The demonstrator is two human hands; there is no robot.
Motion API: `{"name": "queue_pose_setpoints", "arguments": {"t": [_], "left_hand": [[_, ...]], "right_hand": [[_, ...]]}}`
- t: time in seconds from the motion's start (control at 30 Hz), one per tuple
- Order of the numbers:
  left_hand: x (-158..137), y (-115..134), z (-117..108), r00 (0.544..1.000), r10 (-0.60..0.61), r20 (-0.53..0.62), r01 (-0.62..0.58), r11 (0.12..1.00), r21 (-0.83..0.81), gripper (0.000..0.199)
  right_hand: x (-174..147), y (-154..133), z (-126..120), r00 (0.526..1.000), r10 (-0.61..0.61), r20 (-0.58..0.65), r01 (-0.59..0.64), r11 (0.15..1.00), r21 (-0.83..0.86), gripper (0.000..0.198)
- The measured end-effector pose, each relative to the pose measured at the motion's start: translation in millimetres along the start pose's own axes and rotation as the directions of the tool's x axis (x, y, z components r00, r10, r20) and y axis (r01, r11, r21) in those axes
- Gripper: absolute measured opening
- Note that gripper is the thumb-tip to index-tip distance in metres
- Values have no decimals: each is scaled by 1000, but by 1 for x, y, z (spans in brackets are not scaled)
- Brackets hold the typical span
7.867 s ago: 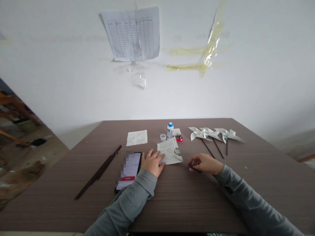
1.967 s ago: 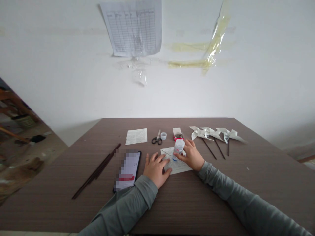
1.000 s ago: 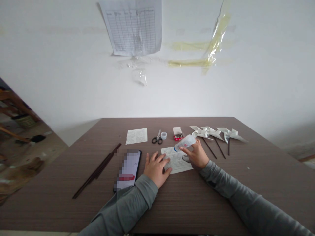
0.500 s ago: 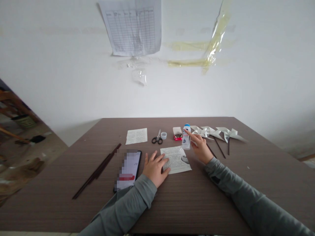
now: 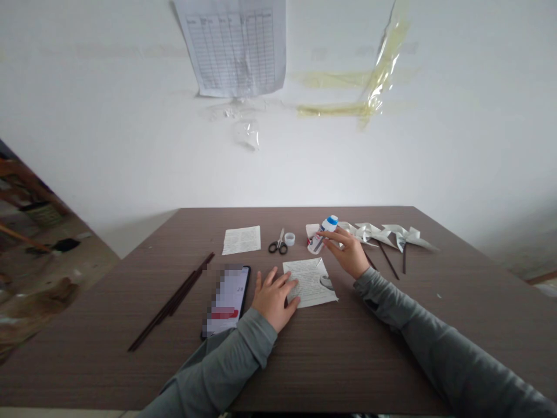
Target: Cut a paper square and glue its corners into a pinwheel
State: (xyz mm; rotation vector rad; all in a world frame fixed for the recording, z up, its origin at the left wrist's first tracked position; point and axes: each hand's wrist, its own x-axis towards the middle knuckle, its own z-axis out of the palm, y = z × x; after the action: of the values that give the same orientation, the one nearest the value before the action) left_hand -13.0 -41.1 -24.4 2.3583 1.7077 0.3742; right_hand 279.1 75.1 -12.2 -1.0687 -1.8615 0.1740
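My left hand [image 5: 275, 298] lies flat with its fingers spread, the fingertips on the left edge of a square of printed paper [image 5: 310, 284]. My right hand [image 5: 349, 255] is closed round a white glue bottle [image 5: 319, 240] with a blue cap. The bottle is tilted, its blue end up and to the right, above the table beyond the paper. Behind it, a small red and white box [image 5: 312, 229] is partly hidden. Three paper pinwheels [image 5: 369, 233] on dark sticks lie just to the right of the bottle.
A phone [image 5: 226, 302] rests left of my left hand, with dark sticks [image 5: 174, 299] farther left. Toward the back are another printed paper square [image 5: 242, 240], black-handled scissors [image 5: 278, 246] and a small clear cup [image 5: 289, 238]. A white wall [image 5: 130, 151] rises behind the table.
My right hand has tipped the glue bottle from upright to a slant, its lower end swinging left and away from the paper. My left hand stays on the paper.
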Motion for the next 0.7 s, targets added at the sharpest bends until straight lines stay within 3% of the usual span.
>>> {"name": "queue_pose_setpoints", "arguments": {"t": [0.3,0.47,0.7], "left_hand": [[-1,-4,-2,1000,10,13,-10,1000,-10,52],[-2,-2,-10,999,2,42,-1,1000,-13,52],[-1,-6,-3,999,-4,34,5,1000,-30,51]], "right_hand": [[49,-4,36,980,28,197,16,975,-221,40],[57,-6,49,964,52,260,26,957,-290,45],[59,-13,52,928,138,346,26,903,-429,49]]}}
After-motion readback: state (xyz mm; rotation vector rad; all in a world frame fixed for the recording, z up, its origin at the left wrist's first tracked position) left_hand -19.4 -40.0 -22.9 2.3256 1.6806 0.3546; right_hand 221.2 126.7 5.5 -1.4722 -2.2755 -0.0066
